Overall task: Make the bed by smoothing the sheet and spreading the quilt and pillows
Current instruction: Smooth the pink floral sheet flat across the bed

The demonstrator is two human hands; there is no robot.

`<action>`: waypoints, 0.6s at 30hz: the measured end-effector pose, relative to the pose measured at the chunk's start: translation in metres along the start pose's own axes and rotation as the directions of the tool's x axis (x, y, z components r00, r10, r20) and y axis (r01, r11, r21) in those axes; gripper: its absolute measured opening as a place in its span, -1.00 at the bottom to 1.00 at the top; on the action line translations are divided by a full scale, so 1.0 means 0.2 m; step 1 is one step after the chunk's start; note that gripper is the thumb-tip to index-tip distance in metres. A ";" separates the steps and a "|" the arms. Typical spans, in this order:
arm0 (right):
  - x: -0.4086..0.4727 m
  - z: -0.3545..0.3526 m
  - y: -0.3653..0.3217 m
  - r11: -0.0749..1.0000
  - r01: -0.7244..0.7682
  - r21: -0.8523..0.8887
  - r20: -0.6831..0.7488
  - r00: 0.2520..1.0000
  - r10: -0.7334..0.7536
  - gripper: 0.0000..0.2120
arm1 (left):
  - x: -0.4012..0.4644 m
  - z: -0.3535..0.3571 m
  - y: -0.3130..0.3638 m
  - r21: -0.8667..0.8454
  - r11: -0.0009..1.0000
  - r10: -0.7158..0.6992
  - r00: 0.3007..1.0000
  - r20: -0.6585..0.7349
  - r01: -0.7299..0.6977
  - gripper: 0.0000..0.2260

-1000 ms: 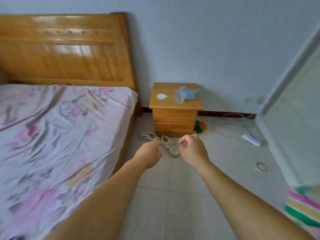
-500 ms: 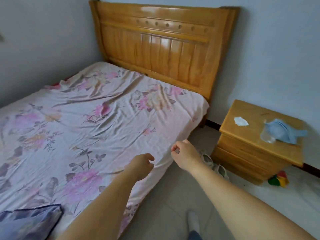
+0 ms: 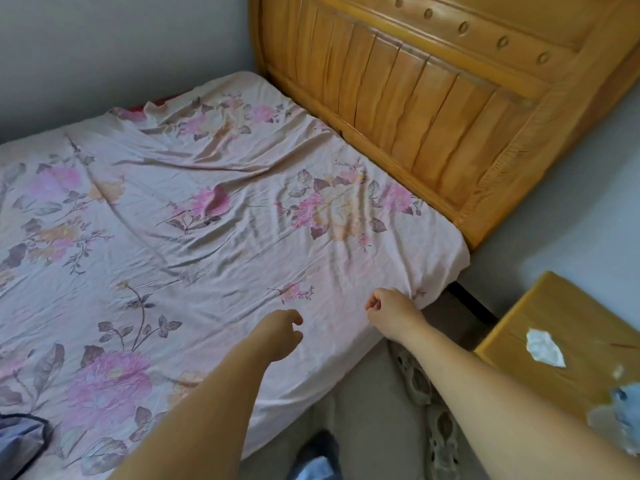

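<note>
A wrinkled pink floral sheet [image 3: 194, 237] covers the mattress up to the wooden headboard [image 3: 433, 98]. My right hand [image 3: 391, 313] is at the sheet's near edge close to the head corner, with its fingers curled. The cloth puckers toward the hand, which seems to pinch it. My left hand [image 3: 280, 332] hovers just over the sheet a little to the left, fingers loosely curled and holding nothing. A dark blue-grey piece of bedding [image 3: 20, 441] pokes in at the bottom left corner. No pillow is in view.
A wooden nightstand [image 3: 554, 327] stands right of the bed, with a white tissue [image 3: 545, 346] and a blue object [image 3: 623, 407] on it. Shoes [image 3: 436, 427] lie on the floor between bed and nightstand. A grey wall runs along the bed's far side.
My view swung from the floor and nightstand onto the bed. Both hands moved from over the floor to the sheet's near edge, the right one reaching the cloth.
</note>
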State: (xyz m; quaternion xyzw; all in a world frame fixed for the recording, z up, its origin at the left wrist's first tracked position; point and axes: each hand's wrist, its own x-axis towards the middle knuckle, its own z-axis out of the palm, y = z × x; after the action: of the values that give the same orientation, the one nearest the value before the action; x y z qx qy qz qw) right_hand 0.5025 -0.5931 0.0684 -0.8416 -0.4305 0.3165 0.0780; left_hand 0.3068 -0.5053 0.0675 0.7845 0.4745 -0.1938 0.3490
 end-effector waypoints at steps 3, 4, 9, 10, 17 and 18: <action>0.23 -0.09 0.07 0.999 -0.026 -0.028 0.033 0.999 0.027 -0.85 | 0.25 -0.10 0.05 -0.021 0.999 -0.025 0.999 -0.027 0.024 -0.67; 0.34 -0.14 0.10 0.999 -0.046 -0.024 0.030 0.998 0.047 -0.85 | 0.37 -0.15 0.08 -0.038 0.999 -0.030 0.999 -0.036 0.028 -0.68; 0.68 -0.27 0.23 0.991 -0.118 -0.069 0.107 0.986 0.125 -0.90 | 0.75 -0.31 0.25 -0.043 0.999 -0.025 1.000 0.004 0.025 -0.69; 0.74 -0.28 0.24 0.990 -0.117 -0.084 0.111 0.986 0.126 -0.90 | 0.82 -0.34 0.28 -0.039 0.999 -0.022 1.000 0.009 0.022 -0.68; 1.25 -0.35 0.16 0.988 0.031 -0.149 0.260 0.966 0.009 -0.85 | 1.23 -0.47 0.38 -0.097 0.993 -0.063 0.998 0.019 0.064 -0.69; 1.34 -0.36 0.12 0.987 0.064 -0.149 0.273 0.962 -0.021 -0.82 | 1.29 -0.49 0.38 -0.117 0.990 -0.083 0.997 0.006 0.083 -0.69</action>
State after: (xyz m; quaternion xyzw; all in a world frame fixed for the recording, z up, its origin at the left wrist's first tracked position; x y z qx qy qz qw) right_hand 0.6777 -0.3904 -0.0100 -0.7844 -0.4789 0.3920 -0.0411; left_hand 0.4932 -0.2994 -0.0031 0.7422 0.5170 -0.1805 0.3865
